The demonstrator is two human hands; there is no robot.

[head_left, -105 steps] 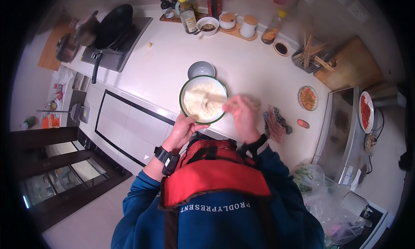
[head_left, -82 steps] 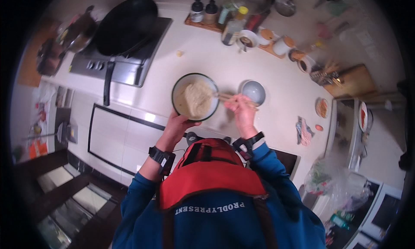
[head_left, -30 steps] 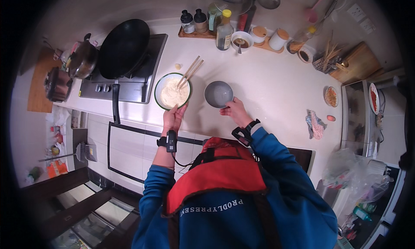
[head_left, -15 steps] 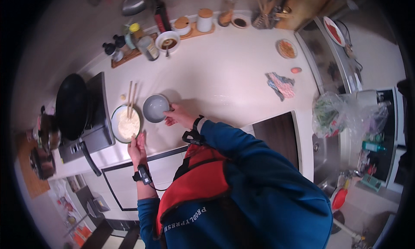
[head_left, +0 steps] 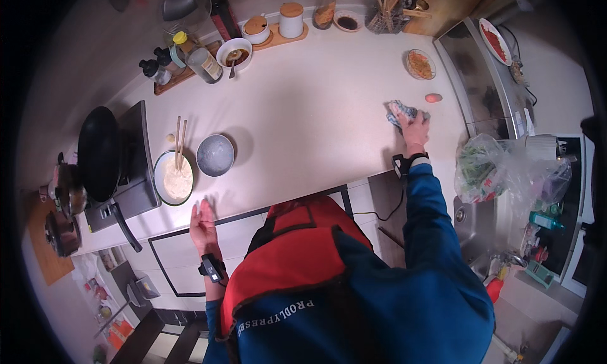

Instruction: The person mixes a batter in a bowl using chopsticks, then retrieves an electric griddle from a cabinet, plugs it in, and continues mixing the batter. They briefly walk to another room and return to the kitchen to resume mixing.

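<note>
On the right of the counter, my right hand (head_left: 415, 132) is closed over a bunched patterned cloth (head_left: 401, 113). My left hand (head_left: 203, 224) hangs at the counter's front edge, fingers apart and holding nothing. Closest to it is a white bowl with a dark rim (head_left: 176, 186), filled with a pale flour-like mixture. A pair of chopsticks (head_left: 181, 139) stands tilted in that bowl. Just to its right sits a grey bowl (head_left: 215, 155); any contents are hard to make out.
A black wok (head_left: 101, 154) rests on the stove at left. Along the wall stand a sauce bowl with a spoon (head_left: 234, 54), several bottles and lidded jars (head_left: 291, 21). At right are a glass dish of orange food (head_left: 420, 65), a small reddish item (head_left: 433, 98) and a plastic bag of greens (head_left: 480, 168).
My right hand has let go of the grey bowl and moved far right onto the cloth, which is now bunched up. My left hand has drawn off the white bowl toward me.
</note>
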